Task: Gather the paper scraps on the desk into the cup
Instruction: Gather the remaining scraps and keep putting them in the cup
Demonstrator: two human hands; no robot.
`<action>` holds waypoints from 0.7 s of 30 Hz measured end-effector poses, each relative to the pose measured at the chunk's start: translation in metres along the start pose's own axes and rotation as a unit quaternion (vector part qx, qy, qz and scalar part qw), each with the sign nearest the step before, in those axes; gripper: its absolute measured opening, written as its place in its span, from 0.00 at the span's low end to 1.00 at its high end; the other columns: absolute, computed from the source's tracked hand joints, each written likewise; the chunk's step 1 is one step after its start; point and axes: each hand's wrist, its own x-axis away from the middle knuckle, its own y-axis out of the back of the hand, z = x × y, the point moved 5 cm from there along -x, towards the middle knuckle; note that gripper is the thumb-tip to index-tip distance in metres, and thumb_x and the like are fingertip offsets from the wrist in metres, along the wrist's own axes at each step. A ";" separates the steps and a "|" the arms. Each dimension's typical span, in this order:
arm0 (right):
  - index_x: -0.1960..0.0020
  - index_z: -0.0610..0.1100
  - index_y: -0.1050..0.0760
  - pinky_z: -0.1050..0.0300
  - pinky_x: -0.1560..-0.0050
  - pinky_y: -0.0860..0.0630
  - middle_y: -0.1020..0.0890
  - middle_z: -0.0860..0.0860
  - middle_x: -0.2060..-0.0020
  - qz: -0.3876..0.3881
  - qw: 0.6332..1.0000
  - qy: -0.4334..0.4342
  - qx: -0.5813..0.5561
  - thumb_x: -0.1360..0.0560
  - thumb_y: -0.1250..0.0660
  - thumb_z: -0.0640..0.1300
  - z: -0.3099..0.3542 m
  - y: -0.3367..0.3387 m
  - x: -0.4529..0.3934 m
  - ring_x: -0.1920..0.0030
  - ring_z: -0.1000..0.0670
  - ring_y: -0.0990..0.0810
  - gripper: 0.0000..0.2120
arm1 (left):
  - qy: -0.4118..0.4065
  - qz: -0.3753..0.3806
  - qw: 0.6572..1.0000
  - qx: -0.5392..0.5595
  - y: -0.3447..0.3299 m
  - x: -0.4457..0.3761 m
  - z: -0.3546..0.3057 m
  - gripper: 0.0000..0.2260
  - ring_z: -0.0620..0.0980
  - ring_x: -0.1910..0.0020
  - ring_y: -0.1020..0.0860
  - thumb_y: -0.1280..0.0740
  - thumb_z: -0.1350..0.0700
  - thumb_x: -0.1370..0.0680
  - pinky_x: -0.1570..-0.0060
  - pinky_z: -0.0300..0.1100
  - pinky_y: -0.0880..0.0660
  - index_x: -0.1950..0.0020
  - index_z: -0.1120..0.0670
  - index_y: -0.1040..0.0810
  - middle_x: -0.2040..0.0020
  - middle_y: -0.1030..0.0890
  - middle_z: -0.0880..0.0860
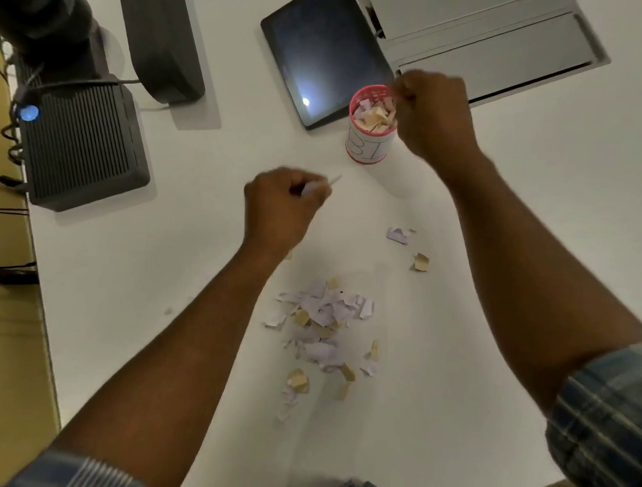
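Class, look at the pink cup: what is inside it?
The cup holds white and tan paper scraps, piled nearly to its rim. The right hand covers its right edge; anything beneath the top scraps is hidden.

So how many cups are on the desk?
1. The cup stands beside the tablet, under the right hand, already full of scraps. None seems hidden.

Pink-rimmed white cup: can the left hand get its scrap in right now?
Probably not straight away: the right hand sits at the rim of the pink-rimmed white cup, crowding the opening. The left hand, pinching a white paper scrap, has bare desk between.
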 end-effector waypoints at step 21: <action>0.31 0.45 0.34 0.56 0.49 0.30 0.29 0.45 0.36 0.087 0.967 -0.221 -0.097 0.27 0.31 0.50 -0.071 -0.088 0.199 0.38 0.44 0.31 0.27 | -0.210 0.247 0.785 -0.528 -0.142 -0.137 -0.066 0.11 0.62 0.45 0.25 0.39 0.61 0.22 0.55 0.47 0.32 0.44 0.66 0.25 0.45 0.22 0.64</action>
